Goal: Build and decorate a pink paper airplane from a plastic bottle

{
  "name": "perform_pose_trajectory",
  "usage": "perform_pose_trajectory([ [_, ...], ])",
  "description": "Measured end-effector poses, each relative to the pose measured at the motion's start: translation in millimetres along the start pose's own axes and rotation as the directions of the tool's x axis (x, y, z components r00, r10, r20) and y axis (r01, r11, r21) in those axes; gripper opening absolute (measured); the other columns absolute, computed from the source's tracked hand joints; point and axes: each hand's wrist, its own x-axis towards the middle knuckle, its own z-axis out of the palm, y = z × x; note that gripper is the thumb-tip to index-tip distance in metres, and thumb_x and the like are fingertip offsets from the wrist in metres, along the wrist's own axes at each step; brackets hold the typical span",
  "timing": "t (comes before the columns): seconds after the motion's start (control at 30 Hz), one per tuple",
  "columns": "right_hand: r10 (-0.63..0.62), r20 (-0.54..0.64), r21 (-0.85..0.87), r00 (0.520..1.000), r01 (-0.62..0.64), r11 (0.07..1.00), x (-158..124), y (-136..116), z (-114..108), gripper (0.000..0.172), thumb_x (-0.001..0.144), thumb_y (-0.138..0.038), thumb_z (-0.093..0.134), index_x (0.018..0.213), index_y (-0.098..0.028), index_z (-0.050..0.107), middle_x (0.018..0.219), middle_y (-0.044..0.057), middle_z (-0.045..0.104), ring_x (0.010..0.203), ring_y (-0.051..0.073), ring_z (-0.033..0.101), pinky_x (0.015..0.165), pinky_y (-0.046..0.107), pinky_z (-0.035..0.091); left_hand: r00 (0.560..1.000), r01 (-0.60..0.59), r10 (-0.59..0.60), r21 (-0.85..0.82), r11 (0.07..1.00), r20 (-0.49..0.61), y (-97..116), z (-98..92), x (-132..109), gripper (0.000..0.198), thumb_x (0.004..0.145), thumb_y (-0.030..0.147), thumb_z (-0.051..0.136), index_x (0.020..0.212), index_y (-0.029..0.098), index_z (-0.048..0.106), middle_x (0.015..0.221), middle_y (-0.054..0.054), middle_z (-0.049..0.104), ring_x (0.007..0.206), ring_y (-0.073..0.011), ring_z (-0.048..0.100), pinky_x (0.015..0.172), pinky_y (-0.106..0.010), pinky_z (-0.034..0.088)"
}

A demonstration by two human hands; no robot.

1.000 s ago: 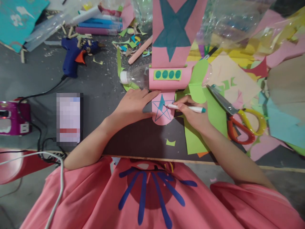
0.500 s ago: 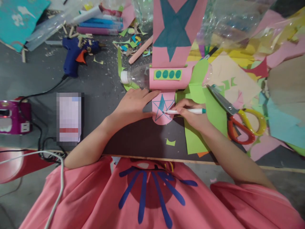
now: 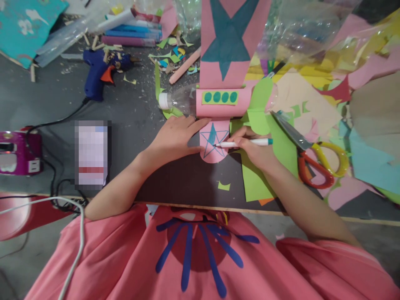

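My right hand (image 3: 254, 149) pinches a white marker (image 3: 258, 142) with a teal end, its tip on a star outline partly filled in teal. That star is on a rounded pink paper flap (image 3: 215, 156). With fingers spread, my left hand (image 3: 175, 135) rests flat at the flap's left edge, thumb and index finger touching it. Above the flap lies a clear plastic bottle (image 3: 183, 101) with a white cap, wrapped in pink paper (image 3: 221, 111) bearing a green strip with teal dots. A large pink piece with a teal star (image 3: 229, 39) extends beyond the bottle.
Scissors (image 3: 317, 162) with red and yellow handles lie right, among green sheets (image 3: 259, 183) and paper scraps. On the left are a blue glue gun (image 3: 95, 77), a phone (image 3: 92, 154), a magenta box (image 3: 20, 153) and cables. Markers (image 3: 134, 31) lie at the back.
The marker's teal end has shifted slightly right and up as my right hand tilts it. My left hand and the flap stay in place.
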Motion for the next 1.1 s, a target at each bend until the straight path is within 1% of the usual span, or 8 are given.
perform_pose_trajectory([
  [0.27, -0.009, 0.026, -0.003, 1.000, 0.009, 1.000, -1.2, -1.5, -0.1, 0.020, 0.076, -0.014, 0.058, 0.060, -0.024, 0.062, 0.060, -0.004, 0.067, 0.063, 0.013, 0.065, 0.065, 0.028, 0.054, 1.000, 0.012, -0.012, -0.010, 1.000, 0.027, 0.2, -2.1, 0.4, 0.063, 0.084, 0.047, 0.058, 0.139, 0.022, 0.041, 0.113, -0.010, 0.062, 0.102, -0.0275, 0.057, 0.084, -0.036, 0.040],
  [0.37, -0.005, 0.010, -0.004, 1.000, 0.005, 1.000, -0.5, -3.0, 0.2, 0.021, 0.073, -0.012, 0.056, 0.056, -0.024, 0.060, 0.060, -0.004, 0.068, 0.062, 0.013, 0.065, 0.063, 0.027, 0.053, 0.999, 0.016, -0.016, -0.011, 1.000, 0.036, 0.7, -2.7, 0.9, 0.064, 0.084, 0.047, 0.058, 0.139, 0.022, 0.041, 0.113, -0.010, 0.062, 0.103, -0.0278, 0.057, 0.084, -0.036, 0.040],
  [0.47, -0.016, 0.005, 0.014, 1.000, 0.016, 1.000, 0.1, -4.3, 1.0, 0.021, 0.074, -0.013, 0.055, 0.058, -0.024, 0.061, 0.057, -0.004, 0.066, 0.058, 0.013, 0.064, 0.060, 0.027, 0.052, 0.999, 0.018, -0.018, -0.006, 1.000, 0.040, 1.1, -3.1, 1.2, 0.064, 0.084, 0.046, 0.059, 0.140, 0.022, 0.040, 0.116, -0.010, 0.062, 0.104, -0.0280, 0.057, 0.084, -0.036, 0.040],
  [0.57, -0.026, 0.015, 0.008, 1.000, 0.026, 1.000, 0.0, -4.1, 1.3, 0.021, 0.075, -0.013, 0.055, 0.060, -0.025, 0.063, 0.055, -0.004, 0.065, 0.056, 0.013, 0.063, 0.058, 0.027, 0.052, 0.999, 0.019, -0.019, 0.000, 1.000, 0.038, 1.1, -2.6, 1.1, 0.064, 0.084, 0.046, 0.059, 0.140, 0.021, 0.041, 0.116, -0.010, 0.062, 0.104, -0.0282, 0.057, 0.084, -0.036, 0.040],
  [0.7, -0.013, -0.002, 0.000, 1.000, 0.013, 1.000, -0.2, -3.9, 0.9, 0.022, 0.073, -0.011, 0.055, 0.056, -0.024, 0.061, 0.059, -0.004, 0.067, 0.061, 0.013, 0.065, 0.062, 0.027, 0.053, 1.000, 0.013, -0.013, -0.003, 1.000, 0.024, 0.4, -1.3, 0.7, 0.063, 0.084, 0.046, 0.059, 0.140, 0.022, 0.040, 0.113, -0.009, 0.062, 0.103, -0.0276, 0.057, 0.084, -0.035, 0.040],
  [0.87, -0.013, 0.012, 0.012, 1.000, 0.013, 1.000, 0.8, -6.1, 0.4, 0.020, 0.074, -0.014, 0.055, 0.060, -0.025, 0.064, 0.054, -0.005, 0.065, 0.055, 0.012, 0.061, 0.057, 0.026, 0.051, 1.000, 0.009, -0.009, 0.003, 1.000, 0.017, 0.3, -1.0, 1.2, 0.063, 0.084, 0.046, 0.059, 0.139, 0.022, 0.041, 0.113, -0.009, 0.062, 0.102, -0.0274, 0.058, 0.082, -0.035, 0.040],
  [1.0, 0.010, 0.008, 0.020, 1.000, -0.010, 1.000, 1.2, -6.3, -0.1, 0.019, 0.071, -0.015, 0.054, 0.055, -0.023, 0.061, 0.057, -0.004, 0.067, 0.059, 0.013, 0.064, 0.061, 0.027, 0.051, 1.000, -0.003, 0.003, 0.013, 1.000, 0.007, 0.8, -1.0, 1.2, 0.063, 0.084, 0.046, 0.060, 0.139, 0.021, 0.041, 0.111, -0.009, 0.063, 0.101, -0.0273, 0.058, 0.082, -0.035, 0.040],
  [1.1, -0.019, 0.006, 0.028, 1.000, 0.019, 0.999, 1.6, -6.2, -0.4, 0.018, 0.072, -0.015, 0.054, 0.058, -0.024, 0.062, 0.057, -0.004, 0.066, 0.056, 0.013, 0.063, 0.058, 0.027, 0.051, 1.000, -0.008, 0.008, 0.013, 1.000, 0.003, 0.8, -1.1, 0.9, 0.063, 0.084, 0.046, 0.060, 0.139, 0.021, 0.041, 0.110, -0.009, 0.063, 0.101, -0.0273, 0.059, 0.081, -0.035, 0.040],
])
